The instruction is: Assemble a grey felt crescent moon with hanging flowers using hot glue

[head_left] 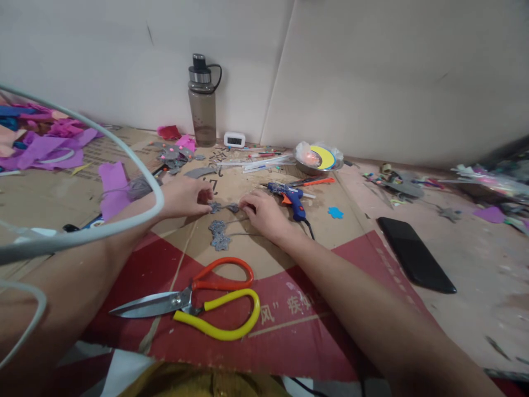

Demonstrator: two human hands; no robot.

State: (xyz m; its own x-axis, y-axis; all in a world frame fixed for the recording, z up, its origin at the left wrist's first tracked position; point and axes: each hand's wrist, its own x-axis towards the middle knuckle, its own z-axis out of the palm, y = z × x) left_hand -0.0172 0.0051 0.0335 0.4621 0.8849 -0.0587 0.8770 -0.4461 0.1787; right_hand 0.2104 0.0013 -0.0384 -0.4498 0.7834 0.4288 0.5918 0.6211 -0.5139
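Observation:
Over the cardboard mat, my left hand (pixel 185 197) is curled with a gap between thumb and fingers. Its thumb tip is beside a small grey flower-shaped piece (pixel 215 207). My right hand (pixel 264 214) faces it, fingertips pinched at the edge of a small dark grey piece (pixel 233 207). Just nearer to me lie joined grey flower-shaped pieces (pixel 220 238), with thin grey strands running toward my right wrist. A blue hot glue gun (pixel 294 199) rests right of my right hand. In front of me are scissors (pixel 185 302) with one red and one yellow handle, blades pointing left.
A water bottle (pixel 202 107) and a small white digital clock (pixel 234 140) stand by the wall. A metal bowl (pixel 308 167) is at the back. A black phone (pixel 415 255) lies right, purple scraps (pixel 61 151) left. A pale curved tube (pixel 142 165) crosses the left foreground.

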